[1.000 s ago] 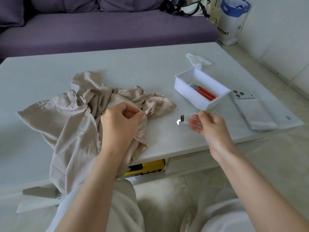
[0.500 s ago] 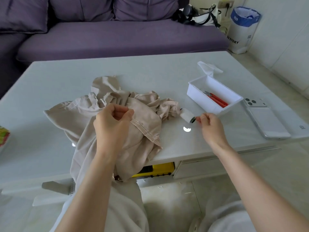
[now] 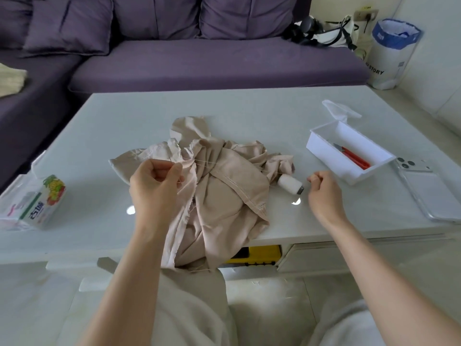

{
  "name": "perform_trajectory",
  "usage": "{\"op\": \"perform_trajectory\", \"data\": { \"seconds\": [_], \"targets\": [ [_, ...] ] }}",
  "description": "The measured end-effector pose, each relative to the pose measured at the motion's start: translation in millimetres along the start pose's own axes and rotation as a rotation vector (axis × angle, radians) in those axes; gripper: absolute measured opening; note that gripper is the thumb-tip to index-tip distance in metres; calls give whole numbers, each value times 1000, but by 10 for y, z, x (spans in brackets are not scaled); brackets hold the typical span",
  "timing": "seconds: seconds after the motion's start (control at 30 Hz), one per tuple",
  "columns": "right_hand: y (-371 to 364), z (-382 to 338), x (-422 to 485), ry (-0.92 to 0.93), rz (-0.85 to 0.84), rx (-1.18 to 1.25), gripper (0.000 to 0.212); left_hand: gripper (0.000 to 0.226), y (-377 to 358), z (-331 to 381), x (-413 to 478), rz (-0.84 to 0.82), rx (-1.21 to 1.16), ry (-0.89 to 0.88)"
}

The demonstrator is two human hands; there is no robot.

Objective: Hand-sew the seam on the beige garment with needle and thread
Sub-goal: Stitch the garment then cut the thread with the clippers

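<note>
Hanging partly off the table's (image 3: 124, 121) near edge, the beige garment (image 3: 224, 196) lies bunched with its stitched hem on top, probably for access. The left hand (image 3: 156, 183) is over the garment's left part, its grip pinching the needle (image 3: 170, 159). The thread (image 3: 212, 163) runs across the garment to the spool (image 3: 289, 184), which lies just right of it. The right hand (image 3: 324, 191) is right of the garment beside the spool, grip curled; cannot tell if it holds anything. Farther right is a white box (image 3: 324, 151) holding red snips (image 3: 354, 157), likely for cutting.
</note>
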State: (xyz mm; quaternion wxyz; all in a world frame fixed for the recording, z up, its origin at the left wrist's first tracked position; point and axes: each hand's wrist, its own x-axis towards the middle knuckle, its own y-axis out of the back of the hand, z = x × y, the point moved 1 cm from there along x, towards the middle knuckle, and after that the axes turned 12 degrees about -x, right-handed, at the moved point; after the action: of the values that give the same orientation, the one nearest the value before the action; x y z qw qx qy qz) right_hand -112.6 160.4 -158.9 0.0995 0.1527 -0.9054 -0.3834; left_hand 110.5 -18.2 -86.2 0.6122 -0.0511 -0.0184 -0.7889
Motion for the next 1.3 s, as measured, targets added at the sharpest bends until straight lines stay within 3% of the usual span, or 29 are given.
{"op": "perform_trajectory", "data": {
  "seconds": [0.17,0.3,0.47,0.6,0.77,0.97,1.13,1.3],
  "targets": [
    [-42,-69,-56,53,90,-37,23,7,52,-7,-7,-27,184,-71],
    [-5,-253,-145,94,164,46,22,7,24,-22,2,-36,172,-42],
    [120,-479,-332,61,8,458,18,7,-3,-49,43,-67,114,2],
    [72,-527,-441,206,-157,623,22,7,13,-76,77,-87,43,58],
    [-213,-443,-452,284,-312,274,24,6,53,-26,61,-101,-143,96],
    [-246,-336,-190,300,-184,126,28,8,185,-18,102,-49,-240,112],
    [-281,-348,-142,325,-138,74,22,12,352,-71,166,-44,-130,74],
    [-344,-367,-105,270,-86,46,24,10,514,-140,237,-14,236,-99]
  ]
}}
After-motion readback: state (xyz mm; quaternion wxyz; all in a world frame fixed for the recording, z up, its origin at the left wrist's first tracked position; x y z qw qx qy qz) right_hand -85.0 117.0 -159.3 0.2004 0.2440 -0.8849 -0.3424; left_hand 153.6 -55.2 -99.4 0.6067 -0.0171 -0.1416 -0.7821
